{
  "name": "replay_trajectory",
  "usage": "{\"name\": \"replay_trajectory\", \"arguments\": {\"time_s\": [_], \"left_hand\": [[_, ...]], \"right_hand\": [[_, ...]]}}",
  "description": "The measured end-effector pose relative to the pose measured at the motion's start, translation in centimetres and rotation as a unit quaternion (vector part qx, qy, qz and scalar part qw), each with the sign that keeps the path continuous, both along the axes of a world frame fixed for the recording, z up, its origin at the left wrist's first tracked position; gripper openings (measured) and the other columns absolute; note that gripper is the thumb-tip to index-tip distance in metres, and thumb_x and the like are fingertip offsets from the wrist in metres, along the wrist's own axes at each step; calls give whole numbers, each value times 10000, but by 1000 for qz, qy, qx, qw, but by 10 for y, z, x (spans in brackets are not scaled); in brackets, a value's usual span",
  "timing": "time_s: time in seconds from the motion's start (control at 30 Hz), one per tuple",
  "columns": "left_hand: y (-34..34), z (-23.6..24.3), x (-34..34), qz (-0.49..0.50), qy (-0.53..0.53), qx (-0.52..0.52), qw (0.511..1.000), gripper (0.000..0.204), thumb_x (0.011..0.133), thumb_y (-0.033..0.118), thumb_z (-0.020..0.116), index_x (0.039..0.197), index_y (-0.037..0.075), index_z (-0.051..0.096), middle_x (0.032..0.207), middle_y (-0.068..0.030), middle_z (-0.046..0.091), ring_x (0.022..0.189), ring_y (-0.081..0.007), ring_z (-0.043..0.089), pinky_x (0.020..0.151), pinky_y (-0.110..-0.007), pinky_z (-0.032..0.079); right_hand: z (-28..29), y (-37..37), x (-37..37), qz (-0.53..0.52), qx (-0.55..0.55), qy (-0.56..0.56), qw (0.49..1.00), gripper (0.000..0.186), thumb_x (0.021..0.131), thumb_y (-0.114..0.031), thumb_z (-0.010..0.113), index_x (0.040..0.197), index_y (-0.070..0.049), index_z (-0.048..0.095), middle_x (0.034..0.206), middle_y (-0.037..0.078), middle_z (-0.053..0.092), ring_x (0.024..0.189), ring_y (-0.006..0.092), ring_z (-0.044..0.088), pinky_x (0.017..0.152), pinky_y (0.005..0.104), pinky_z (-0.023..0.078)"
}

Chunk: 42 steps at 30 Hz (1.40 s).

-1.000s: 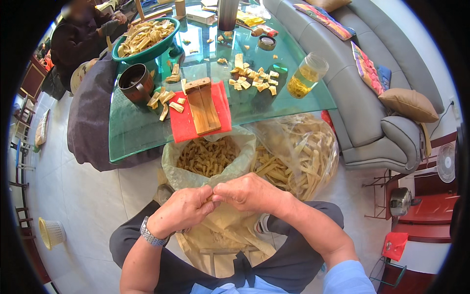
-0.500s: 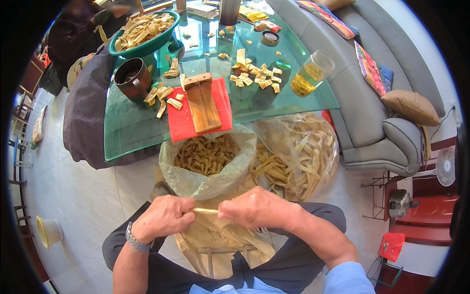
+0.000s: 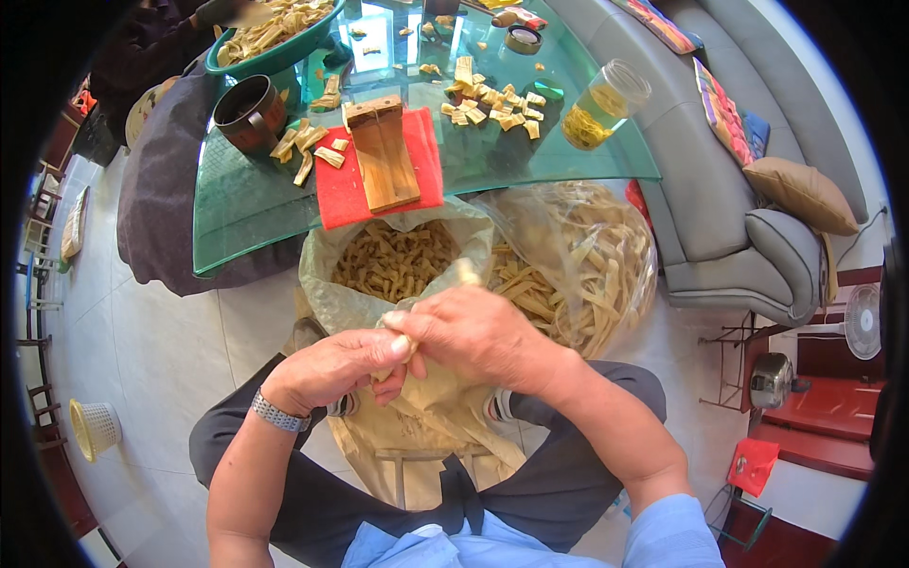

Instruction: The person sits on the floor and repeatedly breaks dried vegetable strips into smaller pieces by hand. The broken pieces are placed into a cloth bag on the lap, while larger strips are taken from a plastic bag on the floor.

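Just short of the glass table's (image 3: pixel 251 218) near edge, I have both hands meeting at the thumbs, over the near rim of a whitish sack (image 3: pixel 327 289) from where I look. The left hand (image 3: pixel 341 364) is clenched on a pale strip (image 3: pixel 411 349), thumb laid on top and fingers curled below. The right hand (image 3: pixel 478 331) grasps it too, thumb close to the other one, so the strip sits pinched between the two, mostly covered by fingers. A pale end (image 3: pixel 467 273) pokes out past the right knuckles; it is blurred, and I cannot tell whether it belongs to that same strip.

The sack holds short brown pieces (image 3: pixel 393 260), and against its right side I see a clear plastic bag (image 3: pixel 587 256) of long strips. At the table's near edge lies a red cloth (image 3: pixel 424 156) with a wooden board (image 3: pixel 386 170) on it. Left of them, towards the left edge, stand a dark mug (image 3: pixel 251 114) and, at the far left corner, a green basin (image 3: pixel 294 55) heaped with strips. Near the right edge I have a clear jar (image 3: pixel 606 104) with yellow contents.
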<state>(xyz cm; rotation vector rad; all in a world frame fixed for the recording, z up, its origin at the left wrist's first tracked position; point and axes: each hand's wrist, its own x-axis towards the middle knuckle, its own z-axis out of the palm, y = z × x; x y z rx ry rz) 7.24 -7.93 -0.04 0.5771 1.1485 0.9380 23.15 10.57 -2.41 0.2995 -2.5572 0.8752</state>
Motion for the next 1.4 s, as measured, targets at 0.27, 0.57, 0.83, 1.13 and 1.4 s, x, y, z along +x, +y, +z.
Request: {"name": "replay_trajectory", "arguments": {"time_s": [0.27,0.57,0.83,1.13,1.4], "left_hand": [[-6,-1,3,-120,41,-33,991,492,1064,483,583,960,29,741,784,18,595,780,-96,545,731,-277,461],[-15,-15,33,-320,129,-25,938,437,1040,450,641,1053,19,708,801,-81,657,773,-178,593,742,-345,512],[-29,-21,32,-322,346,57,880,263,996,299,604,899,56,629,757,-157,658,746,-367,662,668,-465,509],[-22,-4,12,-176,258,58,948,355,1056,331,622,903,12,598,753,-141,595,685,-298,589,644,-411,478],[-24,19,-23,59,187,24,980,335,1081,316,600,893,40,621,788,23,573,741,-71,513,669,-261,452]], "right_hand": [[4,-2,25,56,-68,-163,983,185,929,-112,643,1110,-78,623,888,140,667,835,359,690,705,474,547],[12,-15,47,196,-107,-346,911,321,1074,-362,553,937,-72,557,664,139,601,624,391,603,548,463,481],[5,-29,53,185,-78,-290,936,334,1051,-287,607,851,-58,467,527,126,510,483,385,536,461,457,437],[15,-15,41,74,-69,-244,964,343,1028,-306,648,853,-65,478,544,126,506,507,388,557,459,473,437],[22,9,35,16,-241,-290,926,312,1068,-342,602,958,-54,559,698,122,582,592,247,634,555,372,493]]}}
